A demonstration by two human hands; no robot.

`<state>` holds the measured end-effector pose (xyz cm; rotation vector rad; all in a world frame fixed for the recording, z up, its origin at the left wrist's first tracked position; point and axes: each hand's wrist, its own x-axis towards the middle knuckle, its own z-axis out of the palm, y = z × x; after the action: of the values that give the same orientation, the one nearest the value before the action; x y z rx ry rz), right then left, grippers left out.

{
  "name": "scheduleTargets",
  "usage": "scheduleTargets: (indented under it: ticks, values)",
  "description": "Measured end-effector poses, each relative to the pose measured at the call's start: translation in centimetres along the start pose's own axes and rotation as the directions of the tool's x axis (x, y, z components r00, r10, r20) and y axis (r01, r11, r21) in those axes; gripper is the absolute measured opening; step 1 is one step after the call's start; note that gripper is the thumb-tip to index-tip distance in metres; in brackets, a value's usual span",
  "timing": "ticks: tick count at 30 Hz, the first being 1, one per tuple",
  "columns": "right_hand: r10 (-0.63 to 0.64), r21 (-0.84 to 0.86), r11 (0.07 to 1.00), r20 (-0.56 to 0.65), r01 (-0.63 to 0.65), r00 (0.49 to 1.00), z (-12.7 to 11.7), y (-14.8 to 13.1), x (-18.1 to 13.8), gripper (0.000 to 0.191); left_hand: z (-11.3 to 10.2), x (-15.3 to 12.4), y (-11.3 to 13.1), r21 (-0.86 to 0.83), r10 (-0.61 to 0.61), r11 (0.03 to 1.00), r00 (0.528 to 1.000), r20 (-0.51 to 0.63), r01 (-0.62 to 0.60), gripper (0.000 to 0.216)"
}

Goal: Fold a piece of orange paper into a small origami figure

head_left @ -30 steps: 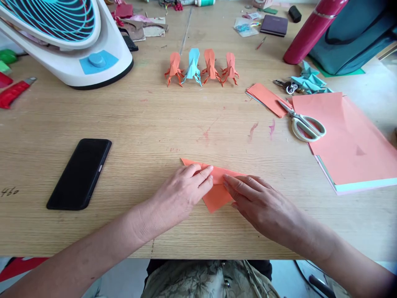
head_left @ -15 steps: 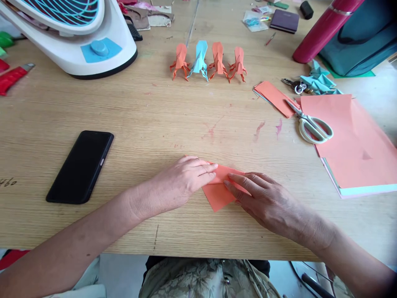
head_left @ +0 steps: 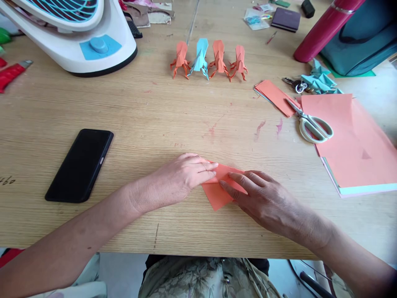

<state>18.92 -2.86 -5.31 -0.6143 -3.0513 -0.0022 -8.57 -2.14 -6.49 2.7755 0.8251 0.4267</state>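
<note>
A folded sheet of orange paper lies on the wooden table in front of me, with a crease running across it and a corner pointing towards me. My left hand rests on its left part, fingers stretched out and lying flat, covering that end. On the right part, my right hand presses with fingers extended and spread, index finger and thumb near the crease. The paper's right end is hidden beneath this hand. Neither hand's fingers are wrapped round the sheet.
Folded paper figures, one a blue figure, stand at the back. Scissors lie over orange sheets on the right, near cut strips. A phone lies left, below a white fan. A magenta bottle stands back right.
My right thumb has slid slightly left along the paper near the crease. My left hand stays nearly in place. The view has shifted a little.
</note>
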Motion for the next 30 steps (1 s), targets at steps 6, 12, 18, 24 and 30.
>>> scheduleTargets:
  ticks: [6,12,18,24,30]
  values:
    - [-0.014,0.023,1.000,-0.004,0.014,1.000,-0.1,0.2,0.3,0.045,-0.2,0.2,0.1,-0.025,-0.001,1.000,1.000,0.001,0.001,0.039]
    - [-0.068,0.115,0.991,-0.056,0.074,0.996,0.1,0.1,0.8,0.032,-0.4,0.3,-0.1,-0.047,-0.011,0.999,1.000,0.020,0.012,0.038]
    - [-0.086,0.116,0.989,-0.035,0.090,0.996,0.0,0.2,1.2,0.037,-0.3,0.2,-0.2,-0.074,-0.014,0.997,1.000,0.001,0.014,0.034]
    - [-0.071,0.097,0.992,-0.036,0.074,0.997,-0.1,0.2,1.5,0.035,-0.3,0.3,-0.3,-0.067,-0.017,0.998,1.000,0.003,0.017,0.033]
    - [-0.071,0.110,0.991,-0.037,0.075,0.997,-0.1,0.0,2.0,0.033,-0.3,0.3,-0.4,-0.088,-0.019,0.996,1.000,-0.006,0.018,0.035]
